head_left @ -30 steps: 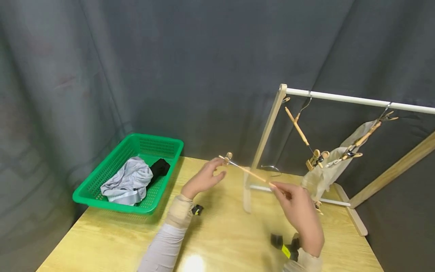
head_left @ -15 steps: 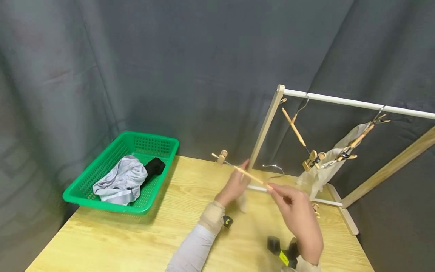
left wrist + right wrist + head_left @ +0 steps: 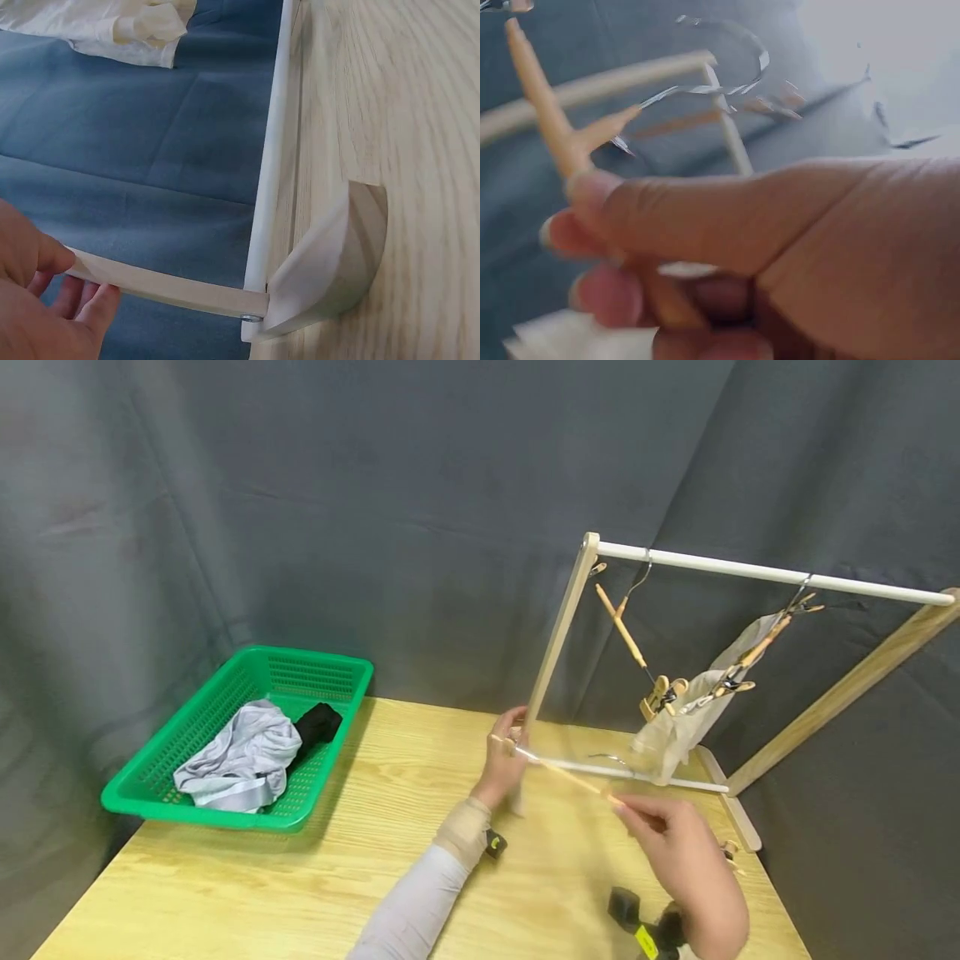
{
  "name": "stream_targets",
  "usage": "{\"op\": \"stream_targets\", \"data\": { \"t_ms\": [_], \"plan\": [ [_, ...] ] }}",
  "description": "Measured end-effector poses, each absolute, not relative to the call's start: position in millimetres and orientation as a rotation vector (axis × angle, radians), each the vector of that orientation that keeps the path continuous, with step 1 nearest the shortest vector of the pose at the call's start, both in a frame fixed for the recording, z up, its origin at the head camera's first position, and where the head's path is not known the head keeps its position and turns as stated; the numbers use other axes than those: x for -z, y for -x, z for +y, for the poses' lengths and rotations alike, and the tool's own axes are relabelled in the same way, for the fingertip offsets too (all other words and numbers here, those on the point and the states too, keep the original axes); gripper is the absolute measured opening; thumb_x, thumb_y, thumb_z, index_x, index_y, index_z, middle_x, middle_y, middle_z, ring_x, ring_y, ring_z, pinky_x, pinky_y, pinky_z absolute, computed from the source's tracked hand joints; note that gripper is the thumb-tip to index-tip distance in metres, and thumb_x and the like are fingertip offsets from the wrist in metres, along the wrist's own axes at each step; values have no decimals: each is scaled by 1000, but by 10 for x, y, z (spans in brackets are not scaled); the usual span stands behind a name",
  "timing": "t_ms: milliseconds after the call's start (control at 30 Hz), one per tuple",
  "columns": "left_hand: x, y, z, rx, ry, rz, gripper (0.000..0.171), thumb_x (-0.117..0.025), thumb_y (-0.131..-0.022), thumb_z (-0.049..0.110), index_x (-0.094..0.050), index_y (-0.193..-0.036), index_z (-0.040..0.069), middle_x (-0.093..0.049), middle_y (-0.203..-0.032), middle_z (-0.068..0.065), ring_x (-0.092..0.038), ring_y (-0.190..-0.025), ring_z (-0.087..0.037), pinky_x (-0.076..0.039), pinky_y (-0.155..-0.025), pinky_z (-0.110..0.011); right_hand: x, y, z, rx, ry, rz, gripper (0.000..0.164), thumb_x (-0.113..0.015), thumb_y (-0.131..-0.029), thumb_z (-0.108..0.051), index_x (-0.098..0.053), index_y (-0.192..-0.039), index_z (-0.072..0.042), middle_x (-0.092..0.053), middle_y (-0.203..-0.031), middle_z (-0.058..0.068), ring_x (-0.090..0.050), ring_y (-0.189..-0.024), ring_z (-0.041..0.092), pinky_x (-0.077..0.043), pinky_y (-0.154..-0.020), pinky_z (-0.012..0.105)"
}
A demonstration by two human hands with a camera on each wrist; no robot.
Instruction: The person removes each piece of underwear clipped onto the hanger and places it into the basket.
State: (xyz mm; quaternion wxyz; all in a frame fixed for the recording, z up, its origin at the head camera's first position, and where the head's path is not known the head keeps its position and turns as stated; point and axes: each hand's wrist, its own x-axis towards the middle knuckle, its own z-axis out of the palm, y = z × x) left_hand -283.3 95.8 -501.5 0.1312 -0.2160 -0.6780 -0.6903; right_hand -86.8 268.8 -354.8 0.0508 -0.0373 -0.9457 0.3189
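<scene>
The right hand pinches a hanger sloping toward the head view's lower right, hook up; the left hand grips the rack.

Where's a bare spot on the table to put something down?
There's bare wood on the table between the green basket and the left sleeve, and more on the basket's near side. It's crowded around the rack, where the left hand grips it and the right hand holds a hanger. A grey cloth and a black cloth lie in the basket.
</scene>
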Motion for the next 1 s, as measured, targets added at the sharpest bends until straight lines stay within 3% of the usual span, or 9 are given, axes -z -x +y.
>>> {"op": "stream_targets", "data": {
  "t_ms": [233, 367, 500, 633, 833, 1000],
  "plan": [
    [5026, 2896, 952, 1998, 577, -2026, 43, -53, -95, -15, -54, -136, -3, -58, -131, -20, -58, -123, -34, -51, -105, -32, 3537, 519, 3105, -889, 527, -2983, 41, -62, -102, -31, -68, -128, 1, -76, -89, 3, -64, -74, 12, -49, -61, 30],
    [5015, 2913, 954, 1999, 567, -2008, 43, -54, -94, -16, -56, -134, -2, -59, -129, -20, -59, -122, -34, -52, -104, -34, 3545, 385, 3262, -789, 817, -2855, 52, -57, -103, -43, -68, -127, 3, -73, -75, -1, -55, -63, 16, -39, -55, 33],
    [5004, 2919, 965, 2002, 564, -1991, 44, -54, -92, -18, -56, -134, -2, -60, -127, -21, -59, -120, -36, -52, -104, -39, 3545, 348, 3332, -731, 1033, -2679, 54, -55, -103, -46, -69, -123, 2, -70, -70, -1, -49, -63, 21, -33, -58, 36],
    [4948, 2872, 958, 2015, 564, -1984, 45, -52, -91, -21, -54, -134, -7, -59, -127, -27, -58, -120, -42, -51, -104, -47, 3495, 414, 3369, -710, 1082, -2642, 54, -52, -105, -45, -67, -126, 2, -72, -73, 4, -54, -67, 26, -36, -61, 40],
    [5007, 2926, 958, 2011, 547, -2029, 46, -53, -92, -19, -56, -135, -2, -60, -129, -19, -59, -121, -32, -52, -104, -33, 3386, 550, 3414, -709, 1052, -2661, 54, -50, -105, -45, -64, -132, 0, -75, -86, 14, -62, -85, 40, -41, -63, 48],
    [4986, 2923, 952, 2001, 546, -2045, 47, -52, -92, -19, -56, -135, -1, -60, -130, -19, -59, -122, -31, -51, -104, -31, 3285, 648, 3350, -678, 1006, -2669, 55, -51, -105, -45, -64, -133, 0, -74, -84, 15, -58, -76, 33, -35, -60, 43]
  ]
}}
